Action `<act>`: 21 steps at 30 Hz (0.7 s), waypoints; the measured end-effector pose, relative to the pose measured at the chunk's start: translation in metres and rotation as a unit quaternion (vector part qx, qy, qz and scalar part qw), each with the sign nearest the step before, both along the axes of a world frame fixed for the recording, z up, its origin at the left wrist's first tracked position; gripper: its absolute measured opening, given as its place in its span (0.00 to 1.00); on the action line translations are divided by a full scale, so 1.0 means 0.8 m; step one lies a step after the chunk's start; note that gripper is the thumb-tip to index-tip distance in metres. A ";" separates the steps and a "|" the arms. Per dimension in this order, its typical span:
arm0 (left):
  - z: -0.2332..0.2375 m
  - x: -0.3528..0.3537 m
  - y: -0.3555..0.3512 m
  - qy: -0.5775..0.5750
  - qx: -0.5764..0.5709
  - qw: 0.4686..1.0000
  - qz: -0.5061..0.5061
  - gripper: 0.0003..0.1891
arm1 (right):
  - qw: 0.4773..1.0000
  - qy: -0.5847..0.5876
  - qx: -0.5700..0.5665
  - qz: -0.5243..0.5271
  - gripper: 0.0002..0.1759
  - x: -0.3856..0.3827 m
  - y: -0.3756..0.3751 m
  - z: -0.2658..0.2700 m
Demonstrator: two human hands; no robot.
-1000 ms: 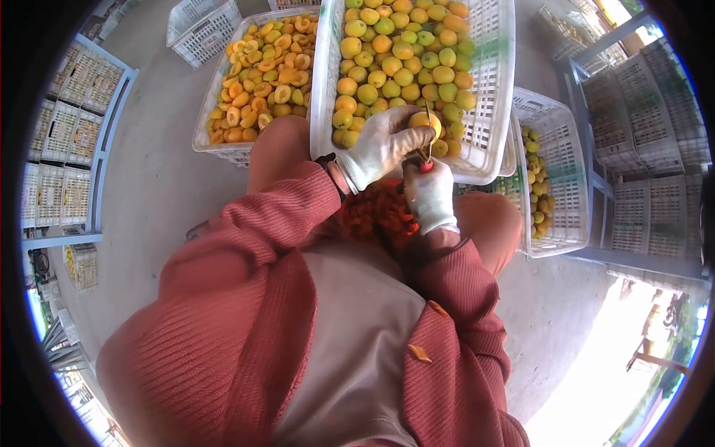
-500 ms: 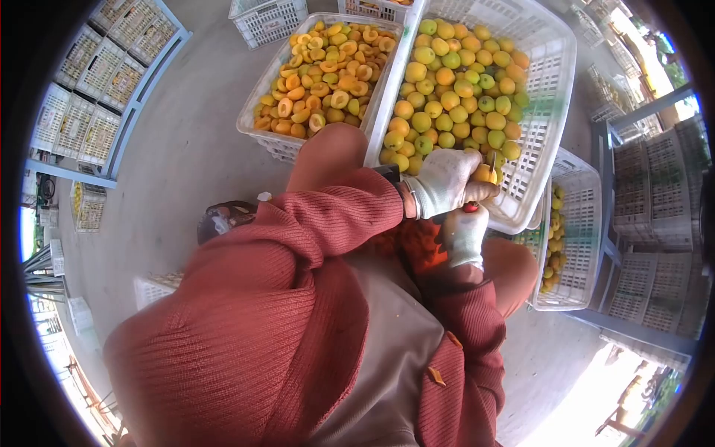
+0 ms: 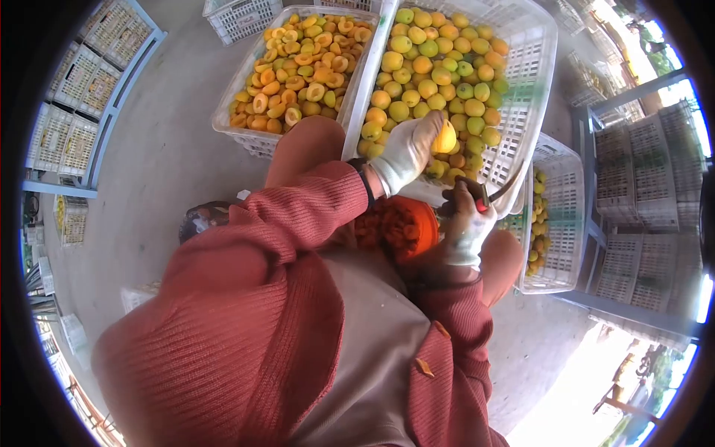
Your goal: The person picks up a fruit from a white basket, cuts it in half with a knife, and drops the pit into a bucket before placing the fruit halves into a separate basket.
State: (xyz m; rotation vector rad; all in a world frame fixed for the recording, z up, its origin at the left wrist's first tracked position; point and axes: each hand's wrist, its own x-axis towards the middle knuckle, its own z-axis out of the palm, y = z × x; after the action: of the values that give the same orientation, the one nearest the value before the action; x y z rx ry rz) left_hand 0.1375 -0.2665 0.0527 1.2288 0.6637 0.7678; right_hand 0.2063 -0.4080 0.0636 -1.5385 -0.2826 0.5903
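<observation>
My left hand (image 3: 408,151), in a white glove with the fingertips showing, is closed on an apricot (image 3: 445,137) over the near edge of a white crate of whole apricots (image 3: 529,108). Lower and to the right, my right hand (image 3: 468,223), gloved too, grips a knife (image 3: 482,204) with red on its handle. The thin curved blade points up and right, apart from the fruit. Between my knees stands an orange bucket (image 3: 426,223) partly filled with small reddish-brown pieces. At the left, halved apricots (image 3: 305,67) fill another white crate (image 3: 249,138).
A third crate (image 3: 562,257) with some fruit stands low at the right, beside a blue metal frame (image 3: 588,186) with stacked crates. Another blue rack (image 3: 112,104) of full crates is at the left. An upright crate (image 3: 242,21) sits behind on the concrete floor.
My hands have drawn apart: the left with the apricot up and left, the right with the knife away from the fruit. More of the bucket shows. The whole view has shifted slightly.
</observation>
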 end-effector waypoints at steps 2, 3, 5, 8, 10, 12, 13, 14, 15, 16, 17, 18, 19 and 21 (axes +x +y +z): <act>0.004 -0.007 -0.024 -0.007 0.213 0.977 -0.024 0.23 | 0.997 -0.018 0.071 -0.034 0.14 0.007 0.009 0.012; 0.004 -0.015 -0.030 0.058 0.296 0.951 -0.062 0.21 | 0.993 -0.042 0.099 -0.042 0.13 0.012 0.013 0.011; 0.008 -0.015 -0.041 0.063 0.384 0.915 -0.104 0.21 | 0.988 -0.059 0.137 -0.041 0.12 0.011 0.020 0.013; 0.002 -0.017 -0.040 0.105 0.445 0.883 -0.110 0.21 | 0.976 -0.137 0.151 -0.080 0.12 0.011 0.027 -0.002; 0.005 -0.021 -0.041 0.132 0.452 0.874 -0.124 0.22 | 0.975 -0.151 0.143 -0.082 0.12 0.004 0.030 0.001; 0.009 -0.023 -0.047 0.155 0.334 0.919 -0.145 0.20 | 0.974 -0.144 0.141 -0.107 0.08 -0.003 0.035 0.005; 0.002 -0.022 -0.051 0.115 0.294 0.939 -0.132 0.21 | 0.973 -0.157 0.136 -0.098 0.07 -0.009 0.036 0.010; -0.009 -0.018 -0.055 0.074 0.253 0.957 -0.120 0.21 | 0.962 -0.209 0.148 -0.099 0.07 -0.008 0.041 0.006; -0.019 -0.014 -0.057 0.018 0.211 0.972 -0.106 0.20 | 0.957 -0.234 0.152 -0.083 0.07 -0.005 0.042 0.001; -0.035 -0.004 -0.058 -0.013 0.210 0.974 -0.088 0.22 | 0.952 -0.257 0.154 -0.070 0.07 -0.003 0.042 -0.002; -0.051 0.001 -0.062 0.023 0.227 0.971 -0.066 0.24 | 0.956 -0.263 0.119 -0.056 0.08 0.000 0.040 -0.001; -0.055 0.001 -0.064 0.057 0.249 0.966 -0.040 0.27 | 0.951 -0.282 0.118 -0.044 0.08 0.002 0.041 -0.003; -0.045 -0.005 -0.062 0.094 0.210 0.966 -0.120 0.06 | 0.945 -0.303 0.120 -0.034 0.08 0.004 0.042 -0.004; -0.024 -0.010 -0.068 0.080 0.137 0.979 -0.127 0.05 | 0.925 -0.363 0.109 -0.013 0.10 0.011 0.039 -0.009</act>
State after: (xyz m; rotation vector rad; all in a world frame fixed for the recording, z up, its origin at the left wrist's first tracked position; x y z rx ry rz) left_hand 0.1297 -0.3206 0.0333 1.6069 0.5282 0.5613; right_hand 0.2149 -0.3771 0.0564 -1.4879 -0.8595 -0.0633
